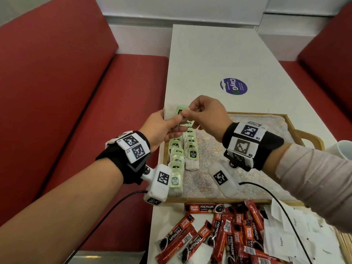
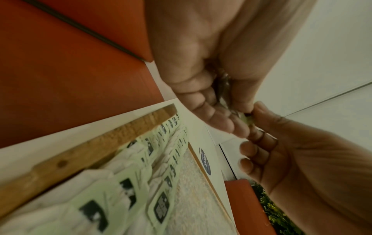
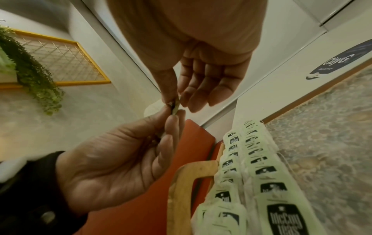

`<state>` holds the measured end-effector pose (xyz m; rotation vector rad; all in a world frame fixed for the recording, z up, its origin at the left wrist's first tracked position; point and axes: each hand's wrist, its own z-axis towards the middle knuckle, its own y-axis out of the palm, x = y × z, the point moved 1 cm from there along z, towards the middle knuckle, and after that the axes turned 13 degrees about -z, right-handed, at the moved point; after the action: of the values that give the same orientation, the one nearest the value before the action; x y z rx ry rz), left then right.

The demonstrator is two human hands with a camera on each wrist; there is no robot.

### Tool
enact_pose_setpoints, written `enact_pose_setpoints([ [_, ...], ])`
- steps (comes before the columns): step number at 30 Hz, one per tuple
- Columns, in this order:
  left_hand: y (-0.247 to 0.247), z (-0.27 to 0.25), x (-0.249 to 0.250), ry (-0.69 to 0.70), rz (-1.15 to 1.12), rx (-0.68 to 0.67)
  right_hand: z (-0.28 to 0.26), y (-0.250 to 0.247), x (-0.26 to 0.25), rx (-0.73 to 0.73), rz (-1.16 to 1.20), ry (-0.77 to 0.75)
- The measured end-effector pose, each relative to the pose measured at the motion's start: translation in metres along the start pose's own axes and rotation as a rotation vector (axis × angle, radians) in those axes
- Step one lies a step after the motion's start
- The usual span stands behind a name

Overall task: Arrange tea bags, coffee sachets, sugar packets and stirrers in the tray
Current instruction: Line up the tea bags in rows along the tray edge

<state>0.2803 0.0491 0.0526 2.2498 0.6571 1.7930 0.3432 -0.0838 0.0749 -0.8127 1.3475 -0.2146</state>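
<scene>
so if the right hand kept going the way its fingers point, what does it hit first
The right hand points leftward at the tea bag it already pinches; straight beyond that is the left hand, gripping the same bag. Depth looks near zero, since both touch it.

Green tea-bag tags (image 1: pixel 192 154) in the tray read "McCoy teas", white on black; same in right wrist view. Red coffee sachets (image 1: pixel 207 208) on the table read "Great Taste PREMIUM CLASSIC", w/ barcodes. Round purple sticker (image 1: pixel 233 86) on the table reads "ClayGO"; smaller lines too small to read. White sugar packets (image 1: pixel 282 240): script print, illegible. Wrist bands (image 1: pixel 247 138) marked "L1", "R2" beside square code markers.
</scene>
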Motion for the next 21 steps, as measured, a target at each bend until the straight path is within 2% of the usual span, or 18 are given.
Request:
enact_pose_setpoints([
  [13, -0.0006, -0.0018, -0.0019, -0.014, -0.037, -0.058, 0.0014, -0.0051, 0.0012, 0.001, -0.013, 0.015],
  [21, -0.0024, -0.0026, -0.0003, 0.026, 0.000, -0.052, 0.0011, -0.0086, -0.0033, -0.024, 0.113, 0.032],
])
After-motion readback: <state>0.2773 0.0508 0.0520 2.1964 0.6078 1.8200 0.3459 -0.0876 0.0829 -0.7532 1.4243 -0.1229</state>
